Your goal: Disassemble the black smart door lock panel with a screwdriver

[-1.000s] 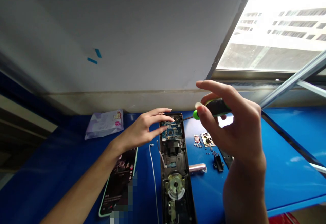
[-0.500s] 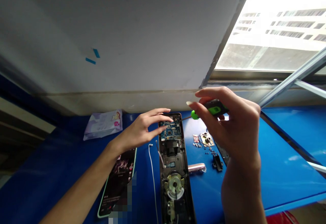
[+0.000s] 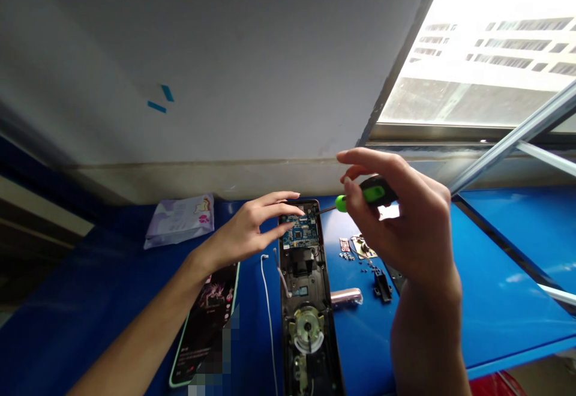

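Observation:
A long black door-lock body (image 3: 305, 300) lies open on the blue table (image 3: 486, 300), with a blue circuit board (image 3: 300, 233) at its far end and a round metal part nearer me. My left hand (image 3: 252, 228) rests on the far left edge of the lock, fingers stretched out over the board. My right hand (image 3: 396, 216) is closed round a green and black screwdriver (image 3: 366, 195). The screwdriver's thin shaft points left and its tip meets the top right corner of the board.
A phone (image 3: 204, 324) with a lit screen lies left of the lock, beside a white cable (image 3: 269, 312). Several small screws and loose metal parts (image 3: 360, 249) and a pinkish cylinder (image 3: 345, 296) lie right of it. A tissue pack (image 3: 179, 221) sits by the wall.
My right hand's fingers have shifted on the screwdriver handle, turning it, and the hand has drifted slightly left. The left hand stays on the lock.

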Demonstrator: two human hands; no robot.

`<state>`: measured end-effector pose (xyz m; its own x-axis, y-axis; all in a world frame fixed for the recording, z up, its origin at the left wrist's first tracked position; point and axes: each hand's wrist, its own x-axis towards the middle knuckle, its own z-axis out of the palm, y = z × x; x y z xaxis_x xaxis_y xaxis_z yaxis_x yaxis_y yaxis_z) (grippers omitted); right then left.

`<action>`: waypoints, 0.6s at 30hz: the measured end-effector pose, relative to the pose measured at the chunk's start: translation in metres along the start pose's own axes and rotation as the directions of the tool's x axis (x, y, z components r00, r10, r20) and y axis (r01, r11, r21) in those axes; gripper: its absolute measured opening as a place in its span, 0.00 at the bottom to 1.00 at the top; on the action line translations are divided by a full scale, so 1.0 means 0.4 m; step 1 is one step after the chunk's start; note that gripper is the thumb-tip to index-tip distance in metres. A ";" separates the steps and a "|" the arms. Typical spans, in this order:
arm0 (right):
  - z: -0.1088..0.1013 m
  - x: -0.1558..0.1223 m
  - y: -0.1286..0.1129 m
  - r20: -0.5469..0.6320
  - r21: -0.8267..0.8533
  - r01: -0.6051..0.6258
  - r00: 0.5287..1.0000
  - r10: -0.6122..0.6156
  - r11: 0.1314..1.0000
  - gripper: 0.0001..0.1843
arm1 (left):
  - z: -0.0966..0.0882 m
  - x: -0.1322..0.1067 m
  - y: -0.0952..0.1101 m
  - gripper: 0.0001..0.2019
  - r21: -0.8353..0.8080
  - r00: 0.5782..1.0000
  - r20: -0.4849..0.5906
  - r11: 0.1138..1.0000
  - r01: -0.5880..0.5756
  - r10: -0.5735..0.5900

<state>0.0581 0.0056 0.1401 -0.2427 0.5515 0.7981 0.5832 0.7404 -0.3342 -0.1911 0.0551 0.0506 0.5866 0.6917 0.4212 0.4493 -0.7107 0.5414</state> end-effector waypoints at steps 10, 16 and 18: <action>0.008 -0.001 0.002 -0.057 -0.039 -0.013 0.998 0.011 0.999 0.09 | 0.004 0.000 -0.003 0.12 0.000 1.000 -0.008 1.000 -0.012 0.012; 0.000 -0.002 -0.005 0.025 0.017 -0.020 0.999 0.020 1.000 0.22 | 0.004 -0.002 -0.005 0.12 -0.008 1.000 -0.002 1.000 0.000 0.000; 0.000 -0.003 -0.006 0.021 0.004 -0.021 1.000 0.020 1.000 0.19 | 0.005 -0.003 -0.005 0.12 -0.005 1.000 -0.007 1.000 -0.001 0.001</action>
<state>0.0570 0.0034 0.1400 -0.2468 0.5744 0.7805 0.5850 0.7304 -0.3525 -0.1913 0.0553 0.0477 0.5826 0.6917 0.4268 0.4454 -0.7109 0.5443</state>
